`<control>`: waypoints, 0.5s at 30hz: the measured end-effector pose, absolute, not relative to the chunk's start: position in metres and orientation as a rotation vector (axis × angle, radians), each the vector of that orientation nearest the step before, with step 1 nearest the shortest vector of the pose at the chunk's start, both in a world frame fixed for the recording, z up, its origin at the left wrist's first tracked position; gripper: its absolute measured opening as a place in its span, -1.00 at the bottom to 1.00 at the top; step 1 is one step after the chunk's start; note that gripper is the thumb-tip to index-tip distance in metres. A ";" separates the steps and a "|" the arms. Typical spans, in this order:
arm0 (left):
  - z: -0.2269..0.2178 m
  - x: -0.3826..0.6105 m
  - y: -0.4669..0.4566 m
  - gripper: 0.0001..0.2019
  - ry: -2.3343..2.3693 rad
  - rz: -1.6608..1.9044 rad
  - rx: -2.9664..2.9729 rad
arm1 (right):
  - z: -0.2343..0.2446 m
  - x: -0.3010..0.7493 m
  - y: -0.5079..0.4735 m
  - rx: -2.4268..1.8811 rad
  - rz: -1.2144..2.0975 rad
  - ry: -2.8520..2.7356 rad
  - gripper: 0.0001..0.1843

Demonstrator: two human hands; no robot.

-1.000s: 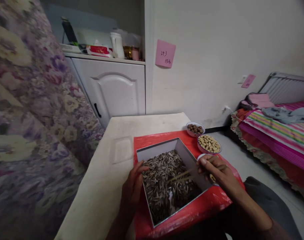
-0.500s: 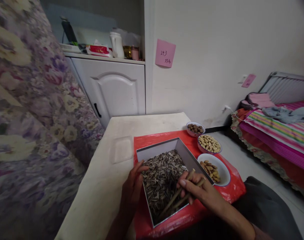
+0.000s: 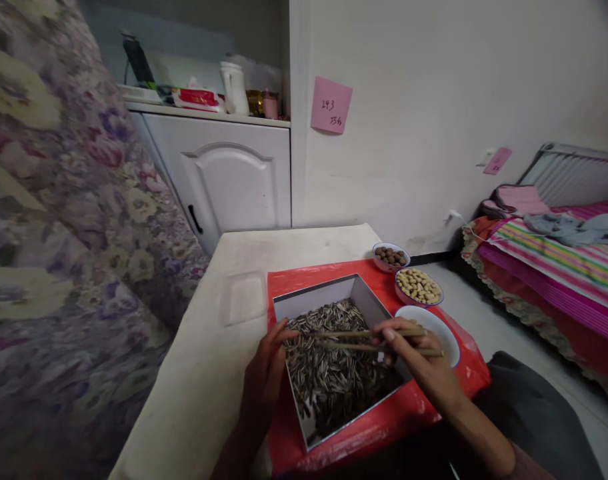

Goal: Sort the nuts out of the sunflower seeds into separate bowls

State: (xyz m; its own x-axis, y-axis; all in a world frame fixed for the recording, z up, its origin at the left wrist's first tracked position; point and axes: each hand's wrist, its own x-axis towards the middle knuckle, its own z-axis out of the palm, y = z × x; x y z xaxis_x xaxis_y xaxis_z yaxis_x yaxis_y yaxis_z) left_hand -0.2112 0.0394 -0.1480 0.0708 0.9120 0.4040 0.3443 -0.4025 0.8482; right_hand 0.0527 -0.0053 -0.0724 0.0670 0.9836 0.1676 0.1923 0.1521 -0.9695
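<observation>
A shallow white box with a dark rim holds a heap of striped sunflower seeds. My left hand is closed on the box's left wall, its fingertips reaching over the rim. Between the fingers of my right hand is a pair of wooden chopsticks, held nearly level over the seeds and pointing left. Their tips are slightly apart near my left fingertips; whether anything is between them, I cannot tell. My right hand partly covers a white bowl beside the box.
A bowl of peanuts and a bowl of round brown nuts stand behind the white bowl. Red plastic sheeting lies under the box on the pale table. A clear tray lies to the left.
My right hand has lifted the chopsticks from the box's near corner and swung their tips up and away to the far left side. My left hand has stayed put.
</observation>
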 end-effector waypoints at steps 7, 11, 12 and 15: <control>-0.145 -0.212 0.038 -0.62 1.266 1.317 1.789 | -0.078 0.016 -0.006 -1.264 0.986 -1.679 -0.73; -0.144 -0.211 0.038 -0.62 1.244 1.340 1.793 | -0.077 0.038 0.000 -1.350 0.892 -1.607 -0.70; -0.144 -0.211 0.038 -0.62 1.243 1.343 1.794 | -0.077 0.047 0.000 -1.379 0.880 -1.578 -0.68; -0.145 -0.210 0.038 -0.62 1.230 1.347 1.797 | -0.077 0.074 -0.001 -1.481 0.824 -1.488 -0.65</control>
